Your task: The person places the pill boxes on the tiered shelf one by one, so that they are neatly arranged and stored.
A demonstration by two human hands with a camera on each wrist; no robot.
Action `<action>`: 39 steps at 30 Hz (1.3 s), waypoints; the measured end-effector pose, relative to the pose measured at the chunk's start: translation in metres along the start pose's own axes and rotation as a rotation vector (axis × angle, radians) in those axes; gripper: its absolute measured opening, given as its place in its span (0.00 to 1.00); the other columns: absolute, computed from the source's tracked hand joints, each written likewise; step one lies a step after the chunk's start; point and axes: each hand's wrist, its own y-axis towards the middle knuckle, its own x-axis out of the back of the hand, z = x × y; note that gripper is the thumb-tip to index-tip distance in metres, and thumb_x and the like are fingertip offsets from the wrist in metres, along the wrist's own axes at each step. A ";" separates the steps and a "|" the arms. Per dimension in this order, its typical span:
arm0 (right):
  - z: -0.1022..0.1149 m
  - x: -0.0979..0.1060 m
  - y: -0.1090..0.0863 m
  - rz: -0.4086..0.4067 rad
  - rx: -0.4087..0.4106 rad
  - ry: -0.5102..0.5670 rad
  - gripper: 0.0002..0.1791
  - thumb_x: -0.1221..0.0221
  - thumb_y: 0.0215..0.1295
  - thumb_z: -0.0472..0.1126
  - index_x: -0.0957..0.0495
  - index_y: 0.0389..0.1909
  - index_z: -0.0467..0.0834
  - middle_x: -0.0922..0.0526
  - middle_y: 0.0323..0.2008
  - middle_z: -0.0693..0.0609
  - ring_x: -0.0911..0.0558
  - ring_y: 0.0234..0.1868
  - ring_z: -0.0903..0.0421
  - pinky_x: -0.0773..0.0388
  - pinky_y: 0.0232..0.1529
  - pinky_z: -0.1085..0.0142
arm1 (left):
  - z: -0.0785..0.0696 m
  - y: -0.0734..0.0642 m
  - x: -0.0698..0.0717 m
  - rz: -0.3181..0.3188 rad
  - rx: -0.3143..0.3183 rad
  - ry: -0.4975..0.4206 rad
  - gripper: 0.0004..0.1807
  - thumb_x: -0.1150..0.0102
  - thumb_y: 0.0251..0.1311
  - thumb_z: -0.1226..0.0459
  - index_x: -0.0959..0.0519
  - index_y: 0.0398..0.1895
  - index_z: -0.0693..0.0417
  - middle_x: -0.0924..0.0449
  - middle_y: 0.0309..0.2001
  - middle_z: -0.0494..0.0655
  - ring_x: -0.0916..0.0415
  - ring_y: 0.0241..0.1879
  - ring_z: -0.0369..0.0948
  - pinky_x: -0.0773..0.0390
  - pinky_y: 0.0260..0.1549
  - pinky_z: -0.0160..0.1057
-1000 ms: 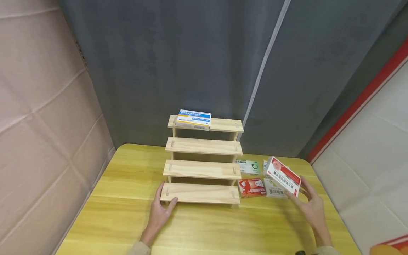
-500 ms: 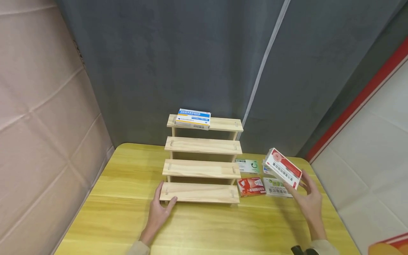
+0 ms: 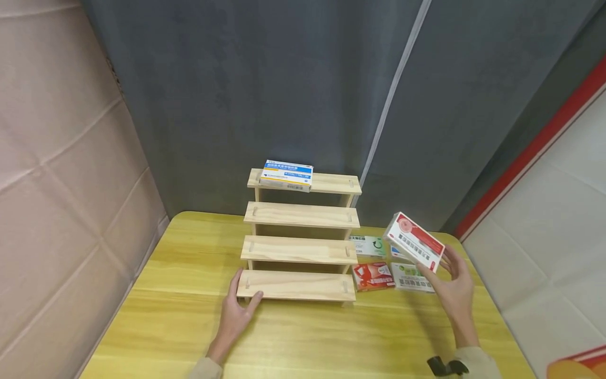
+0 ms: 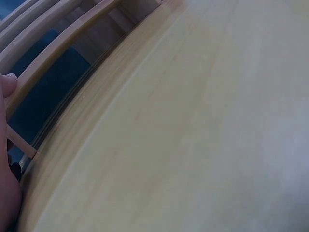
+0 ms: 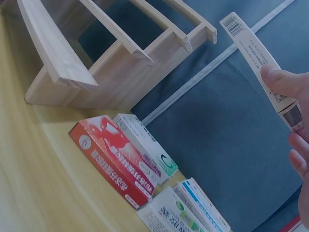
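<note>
My right hand point(image 3: 453, 284) pinches a red-and-white medicine box point(image 3: 414, 242) by its right end, tilted and raised above the other boxes. In the right wrist view the thumb presses the narrow printed side of that medicine box point(image 5: 256, 53). The left hand point(image 3: 235, 313) grips the left end of the lowest step of a wooden tiered rack point(image 3: 303, 286), thumb on the front edge. On the rack's top step, toward the left, lies a blue-and-white medicine box point(image 3: 286, 175). Only part of the left hand point(image 4: 7, 183) shows in the left wrist view.
Right of the rack, several boxes lie on the wooden table point(image 3: 156, 316): a red box point(image 3: 373, 277), a white-and-green box point(image 3: 369, 246), a white box with green print point(image 3: 411, 277) and a partly hidden blue-and-white box point(image 5: 203, 205). Behind hangs a dark curtain point(image 3: 265, 95).
My right hand has lifted the red-and-white medicine box up and slightly to the left, uncovering more of the boxes beneath. The left hand keeps its place on the rack.
</note>
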 end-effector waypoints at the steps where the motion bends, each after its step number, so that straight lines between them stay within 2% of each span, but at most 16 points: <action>1: 0.001 -0.001 0.001 -0.002 0.005 -0.001 0.44 0.26 0.50 0.27 0.31 0.71 0.40 0.23 0.66 0.42 0.24 0.54 0.74 0.27 0.55 0.83 | 0.000 0.000 0.000 -0.001 0.000 -0.001 0.45 0.32 0.64 0.59 0.46 0.80 0.53 0.38 0.74 0.67 0.45 0.75 0.66 0.47 0.70 0.75; 8: 0.008 -0.009 0.006 -0.015 0.017 0.009 0.43 0.25 0.51 0.29 0.30 0.70 0.42 0.23 0.66 0.41 0.24 0.55 0.74 0.27 0.56 0.82 | -0.001 0.000 0.000 -0.003 0.010 -0.006 0.45 0.32 0.64 0.58 0.46 0.80 0.52 0.41 0.76 0.65 0.46 0.76 0.65 0.48 0.70 0.76; 14: 0.009 -0.016 0.011 -0.028 0.055 0.040 0.43 0.26 0.49 0.25 0.29 0.69 0.39 0.22 0.65 0.38 0.24 0.55 0.73 0.27 0.57 0.81 | 0.000 0.000 0.001 -0.004 0.010 -0.007 0.45 0.33 0.64 0.58 0.46 0.80 0.53 0.42 0.77 0.64 0.46 0.76 0.65 0.48 0.70 0.76; 18: 0.012 -0.020 0.012 -0.040 0.058 0.037 0.43 0.25 0.49 0.26 0.28 0.69 0.40 0.22 0.64 0.39 0.24 0.55 0.73 0.27 0.58 0.80 | 0.000 0.000 0.001 -0.005 0.008 -0.006 0.46 0.32 0.64 0.58 0.46 0.80 0.53 0.42 0.77 0.64 0.46 0.76 0.65 0.48 0.71 0.76; 26: 0.021 -0.026 0.014 -0.072 0.040 0.005 0.43 0.25 0.53 0.33 0.30 0.71 0.45 0.23 0.67 0.43 0.25 0.59 0.71 0.28 0.58 0.79 | -0.001 0.000 0.000 -0.013 0.000 0.002 0.47 0.31 0.63 0.58 0.46 0.80 0.55 0.34 0.71 0.69 0.43 0.74 0.66 0.47 0.70 0.75; 33: 0.024 -0.031 0.017 -0.065 0.057 0.037 0.42 0.25 0.53 0.32 0.29 0.71 0.46 0.23 0.67 0.44 0.25 0.61 0.70 0.27 0.57 0.80 | -0.001 0.000 0.000 -0.012 0.004 0.003 0.46 0.32 0.63 0.58 0.47 0.80 0.54 0.40 0.75 0.66 0.44 0.74 0.66 0.47 0.70 0.76; 39: 0.027 -0.033 0.018 -0.055 0.038 0.039 0.42 0.26 0.55 0.34 0.30 0.72 0.49 0.23 0.68 0.46 0.25 0.58 0.71 0.28 0.56 0.81 | -0.002 0.000 0.000 -0.002 0.013 0.003 0.46 0.33 0.64 0.57 0.47 0.80 0.53 0.40 0.75 0.67 0.45 0.75 0.67 0.47 0.69 0.77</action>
